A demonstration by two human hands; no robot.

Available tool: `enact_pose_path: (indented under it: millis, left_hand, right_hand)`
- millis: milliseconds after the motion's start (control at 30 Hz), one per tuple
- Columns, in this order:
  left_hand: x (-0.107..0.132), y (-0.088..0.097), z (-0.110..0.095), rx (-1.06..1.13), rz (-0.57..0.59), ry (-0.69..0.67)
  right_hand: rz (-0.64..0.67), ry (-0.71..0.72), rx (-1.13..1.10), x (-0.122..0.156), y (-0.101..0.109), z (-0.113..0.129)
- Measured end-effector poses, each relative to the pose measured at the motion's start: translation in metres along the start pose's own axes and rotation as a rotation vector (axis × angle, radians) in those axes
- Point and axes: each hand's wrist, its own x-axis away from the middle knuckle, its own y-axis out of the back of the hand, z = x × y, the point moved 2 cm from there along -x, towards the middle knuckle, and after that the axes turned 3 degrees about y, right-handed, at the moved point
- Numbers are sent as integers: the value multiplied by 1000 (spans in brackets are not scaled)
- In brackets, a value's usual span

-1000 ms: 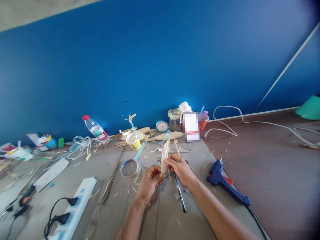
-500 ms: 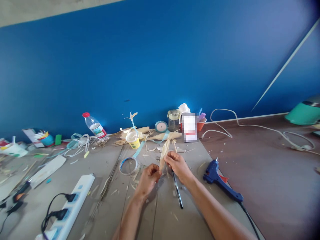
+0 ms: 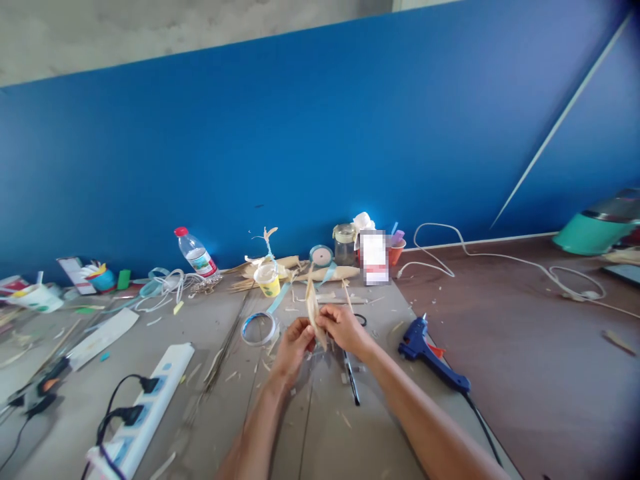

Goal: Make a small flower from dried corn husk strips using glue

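The lower end of the pale husk strip point(image 3: 312, 301) is hidden between the fingers. The left hand point(image 3: 291, 343) and right hand point(image 3: 344, 329) both pinch it shut, holding it upright just above the desk point(image 3: 325, 433). The desk is grey boards littered with dry shavings, set against a smooth blue wall point(image 3: 320, 153). A blue plastic glue gun point(image 3: 425, 348) lies to the right and a clear tape ring point(image 3: 259, 329) to the left.

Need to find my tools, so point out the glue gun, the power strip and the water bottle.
glue gun point(image 3: 419, 343), head view, blue body.
power strip point(image 3: 173, 363), head view, white casing.
water bottle point(image 3: 204, 263), head view, label.
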Motion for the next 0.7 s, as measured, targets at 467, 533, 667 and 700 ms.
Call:
enact_pose_path:
  millis: [467,533,667,700]
  left_hand:
    - [-5,7,-5,97,-204,-64]
    - [-6,8,-4,107,-220,-66]
    - [-7,10,-1,108,-238,-81]
    - [-7,11,-1,105,-240,-85]
  right_hand:
    - [-168,-47,532,-11,53,2]
    - [-84,-62,644,-7,56,4]
    - [77,-60,873,9,53,10]
    - [106,-54,930,13,51,11]
